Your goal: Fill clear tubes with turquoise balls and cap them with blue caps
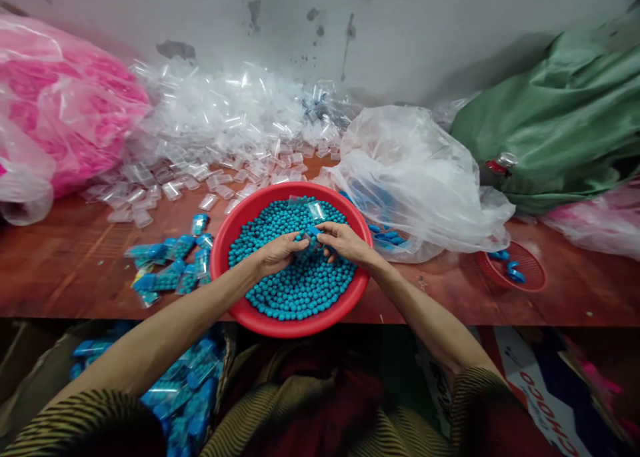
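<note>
A red plastic basin [220,253] full of round turquoise beads [295,290] stands at the table's front edge. Over the beads my two hands meet at a small clear container with a blue cap [313,231]. My left hand [280,252] pinches the container's clear body, mostly hidden by the fingers. The fingers of my right hand [346,242] close on the blue cap end. Another clear container [317,210] lies on the beads just behind my hands. Left of the basin lie several filled containers with blue caps [167,275].
Empty clear containers [225,130] are heaped along the wall. A pink-filled bag [65,103] is at left; a white plastic bag [410,177] with blue caps, a small red basket [533,270] and a green sack [550,123] are at right. Below, a carton [33,383] holds filled containers.
</note>
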The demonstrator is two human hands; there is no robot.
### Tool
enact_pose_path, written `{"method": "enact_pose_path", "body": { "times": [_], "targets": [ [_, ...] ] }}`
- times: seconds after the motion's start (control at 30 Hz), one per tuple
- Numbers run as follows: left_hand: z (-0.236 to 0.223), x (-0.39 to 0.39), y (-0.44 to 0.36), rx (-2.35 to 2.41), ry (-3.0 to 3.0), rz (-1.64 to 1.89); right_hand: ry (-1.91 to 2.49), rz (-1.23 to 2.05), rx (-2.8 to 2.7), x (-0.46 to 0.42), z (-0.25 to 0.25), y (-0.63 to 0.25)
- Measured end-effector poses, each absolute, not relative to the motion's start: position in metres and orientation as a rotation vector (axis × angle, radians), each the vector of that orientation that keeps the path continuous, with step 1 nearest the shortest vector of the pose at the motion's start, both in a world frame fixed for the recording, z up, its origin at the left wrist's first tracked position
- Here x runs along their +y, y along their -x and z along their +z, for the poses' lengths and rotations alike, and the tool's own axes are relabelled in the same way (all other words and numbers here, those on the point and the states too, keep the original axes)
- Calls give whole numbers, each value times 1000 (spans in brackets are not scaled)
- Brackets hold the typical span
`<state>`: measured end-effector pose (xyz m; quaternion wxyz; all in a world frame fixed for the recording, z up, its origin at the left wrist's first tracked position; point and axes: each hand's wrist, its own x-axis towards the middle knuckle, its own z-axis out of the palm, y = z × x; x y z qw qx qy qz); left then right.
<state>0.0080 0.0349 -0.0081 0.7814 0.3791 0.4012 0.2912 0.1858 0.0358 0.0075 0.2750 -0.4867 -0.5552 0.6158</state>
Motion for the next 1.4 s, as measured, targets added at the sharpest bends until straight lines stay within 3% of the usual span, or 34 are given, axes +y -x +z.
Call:
{"method": "enact_pose_path", "body": {
  "times": [0.23, 0.5, 0.87, 0.93, 1.1, 1.17, 1.3, 1.4],
  "targets": [
    [6, 14, -16, 1046, -905, 832, 1348, 1177, -1760, 20, 6, -178],
    [15, 3, -10, 1020, -833, 732, 1348, 988, -1839, 11, 16, -175],
    [13, -7, -11, 837, -805, 794, 1172, 1590, -1286, 10, 13, -171],
    [14, -8, -11, 904, -848, 797, 1276, 1448, -1420, 11, 11, -175],
    [15, -11, -9, 1033, -866, 809, 1529, 529, -1970, 5, 11, -183],
    [15, -11, -8, 1025, -827, 796, 1446, 599, -1948, 1, 13, -182],
    [15, -13, -7, 966, -857, 772, 1276, 1109, -1734, -4, 16, -177],
    [15, -15, -9, 963, -872, 766, 1242, 1290, -1610, -4, 14, -176]
  ]
}}
